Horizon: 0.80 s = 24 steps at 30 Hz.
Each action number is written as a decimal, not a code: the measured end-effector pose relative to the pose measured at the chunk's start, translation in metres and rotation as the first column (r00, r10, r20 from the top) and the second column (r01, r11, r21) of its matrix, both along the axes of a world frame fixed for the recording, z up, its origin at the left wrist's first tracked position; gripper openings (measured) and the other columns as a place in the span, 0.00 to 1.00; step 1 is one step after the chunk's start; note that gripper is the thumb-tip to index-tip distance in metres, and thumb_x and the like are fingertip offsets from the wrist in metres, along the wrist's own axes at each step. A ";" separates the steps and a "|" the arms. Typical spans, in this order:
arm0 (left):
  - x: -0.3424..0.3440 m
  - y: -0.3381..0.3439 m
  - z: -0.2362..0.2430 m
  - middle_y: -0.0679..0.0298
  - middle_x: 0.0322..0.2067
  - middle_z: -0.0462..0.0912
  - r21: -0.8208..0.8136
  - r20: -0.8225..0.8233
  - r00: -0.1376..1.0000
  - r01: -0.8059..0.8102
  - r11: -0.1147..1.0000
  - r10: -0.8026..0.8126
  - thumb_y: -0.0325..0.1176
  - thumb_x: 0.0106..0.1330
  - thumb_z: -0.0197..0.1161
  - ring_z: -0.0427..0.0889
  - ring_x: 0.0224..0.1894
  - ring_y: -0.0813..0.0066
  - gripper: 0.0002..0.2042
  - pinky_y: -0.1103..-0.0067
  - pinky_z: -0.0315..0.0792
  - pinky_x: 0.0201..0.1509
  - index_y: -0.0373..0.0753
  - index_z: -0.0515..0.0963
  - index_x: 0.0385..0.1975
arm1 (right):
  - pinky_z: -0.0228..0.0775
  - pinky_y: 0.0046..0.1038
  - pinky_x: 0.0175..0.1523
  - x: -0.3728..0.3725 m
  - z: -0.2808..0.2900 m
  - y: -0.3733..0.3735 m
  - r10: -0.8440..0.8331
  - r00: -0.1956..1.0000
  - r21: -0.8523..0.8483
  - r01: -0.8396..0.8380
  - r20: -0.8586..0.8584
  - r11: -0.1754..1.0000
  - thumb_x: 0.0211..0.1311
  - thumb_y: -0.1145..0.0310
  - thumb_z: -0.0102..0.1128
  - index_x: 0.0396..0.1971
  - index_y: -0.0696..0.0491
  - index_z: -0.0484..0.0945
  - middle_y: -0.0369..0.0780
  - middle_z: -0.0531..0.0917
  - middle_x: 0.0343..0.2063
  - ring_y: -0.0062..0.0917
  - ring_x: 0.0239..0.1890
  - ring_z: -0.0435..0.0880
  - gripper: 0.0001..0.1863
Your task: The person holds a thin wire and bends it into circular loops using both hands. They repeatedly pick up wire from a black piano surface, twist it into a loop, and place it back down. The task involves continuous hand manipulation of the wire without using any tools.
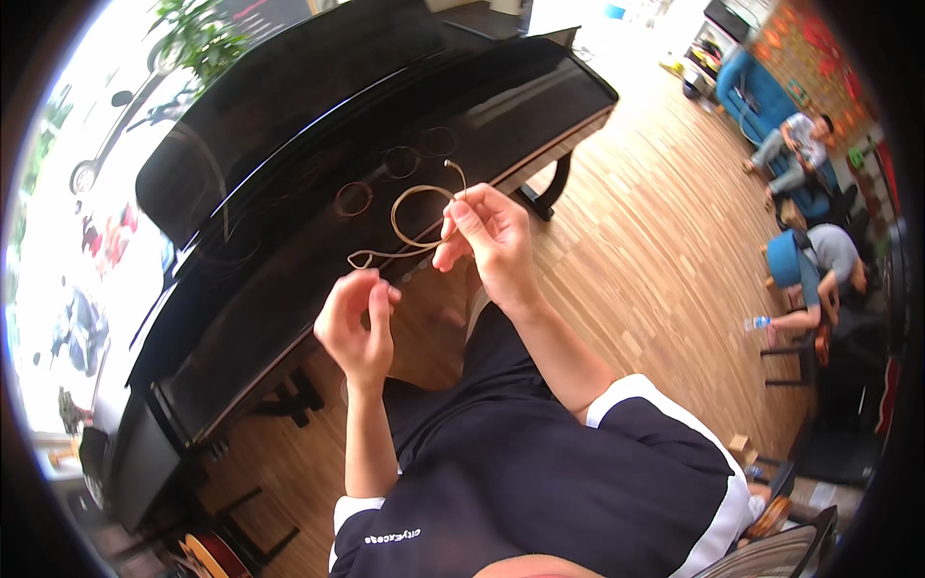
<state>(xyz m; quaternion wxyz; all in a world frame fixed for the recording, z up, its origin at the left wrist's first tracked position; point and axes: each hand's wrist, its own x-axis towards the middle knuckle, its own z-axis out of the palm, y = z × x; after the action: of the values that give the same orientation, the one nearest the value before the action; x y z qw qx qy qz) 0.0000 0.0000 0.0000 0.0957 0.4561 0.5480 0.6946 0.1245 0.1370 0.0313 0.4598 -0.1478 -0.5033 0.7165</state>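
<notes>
A thin tan cord point(394, 214), smooth and slightly glossy, is bent into one round loop, with a short end standing up at the top and a longer tail running to the left, where it doubles back into a small pointed eye. It is held up in the air, in front of the edge of a black piano point(511, 104). The right hand point(451, 229) pinches the loop's right side between thumb and fingers, and those fingers cover part of the cord, so how it crosses itself there cannot be told. The left hand point(383, 285) is loosely curled, thumb and fingertips near each other just beside the small eye; whether they touch it is not clear. One cord is in the air, and three thin rings show against the piano's dark surface beyond: one copper-coloured ring point(336, 200) and two fainter ones, partly lost in the gloss. Beyond the piano's raised board are a leafy plant point(198, 43) and a bright, washed-out window area with blurred motorbikes point(82, 328). Wooden flooring point(665, 212) spreads to the right, where two people sit, one on a blue sofa point(747, 91). A guitar point(214, 557) is cut off at the lower left. The wearer's dark shirt point(540, 462) with white sleeve trim blocks much of the lower view.
</notes>
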 end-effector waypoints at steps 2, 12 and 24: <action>-0.001 0.004 0.006 0.58 0.34 0.80 -0.013 0.250 0.966 0.067 0.998 -0.062 0.27 0.72 0.55 0.81 0.31 0.74 0.09 0.84 0.72 0.29 0.29 0.77 0.46 | 0.76 0.19 0.23 -0.005 0.012 0.002 0.065 0.998 0.017 -0.065 0.018 0.998 0.71 0.70 0.55 0.33 0.59 0.75 0.37 0.78 0.22 0.22 0.19 0.83 0.09; -0.051 -0.019 0.040 0.61 0.27 0.80 0.164 0.318 0.878 0.322 0.932 -0.359 0.31 0.72 0.59 0.78 0.26 0.78 0.10 0.83 0.71 0.28 0.28 0.79 0.41 | 0.71 0.16 0.25 -0.055 0.039 -0.019 0.248 0.962 0.119 -0.261 0.112 0.958 0.68 0.68 0.61 0.32 0.58 0.81 0.35 0.80 0.20 0.15 0.19 0.79 0.09; -0.045 -0.022 0.011 0.61 0.35 0.81 0.312 0.518 0.792 0.177 0.934 -0.323 0.28 0.71 0.59 0.77 0.27 0.76 0.07 0.81 0.70 0.29 0.32 0.81 0.39 | 0.73 0.17 0.25 -0.061 0.021 -0.021 0.365 0.931 0.004 -0.365 0.003 0.931 0.71 0.67 0.57 0.35 0.56 0.77 0.38 0.82 0.23 0.18 0.19 0.80 0.07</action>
<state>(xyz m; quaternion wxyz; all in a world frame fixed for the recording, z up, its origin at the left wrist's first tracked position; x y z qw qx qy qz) -0.0454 -0.0218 0.0111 0.2868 0.3088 0.3389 0.8411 0.0634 0.1156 0.0519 0.3184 -0.0513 -0.5240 0.7883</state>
